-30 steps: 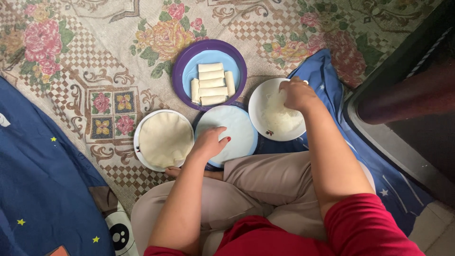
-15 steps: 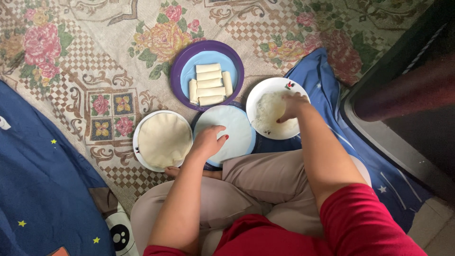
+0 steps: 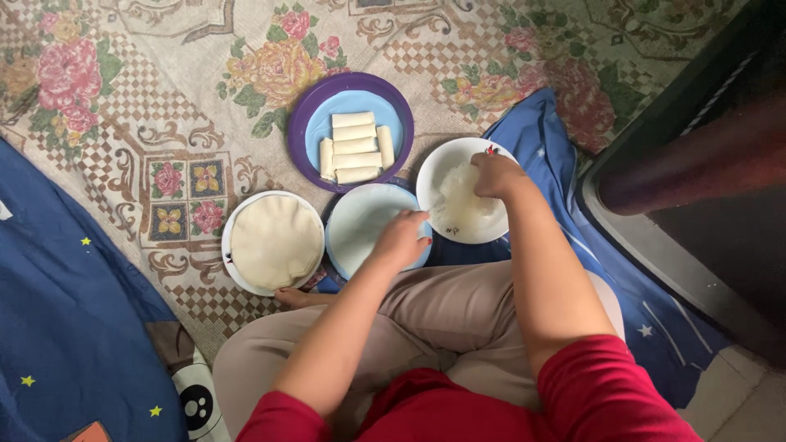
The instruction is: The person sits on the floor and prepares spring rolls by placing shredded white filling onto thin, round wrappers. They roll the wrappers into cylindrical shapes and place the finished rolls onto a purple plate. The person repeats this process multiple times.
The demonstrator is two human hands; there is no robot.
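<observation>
My right hand (image 3: 494,174) reaches into a white bowl (image 3: 438,168) of pale shredded filling (image 3: 458,203), its fingers closed on a pinch of it. My left hand (image 3: 400,238) rests with fingers spread on the right edge of a light blue plate (image 3: 358,225) that carries a thin pale wrapper. To the left stands a white plate (image 3: 233,260) stacked with round cream wrappers (image 3: 275,242). Behind them a purple-rimmed plate (image 3: 300,131) holds several rolled white spring rolls (image 3: 354,147).
I sit cross-legged on a floral patterned mat (image 3: 164,98). A dark blue starred cloth (image 3: 65,327) lies at the left, blue cloth (image 3: 548,131) lies under the bowl, and a dark furniture edge (image 3: 696,164) rises at the right.
My left hand slid right across the blue plate toward the bowl. My right hand moved within the bowl and closed on filling. The view shifted slightly.
</observation>
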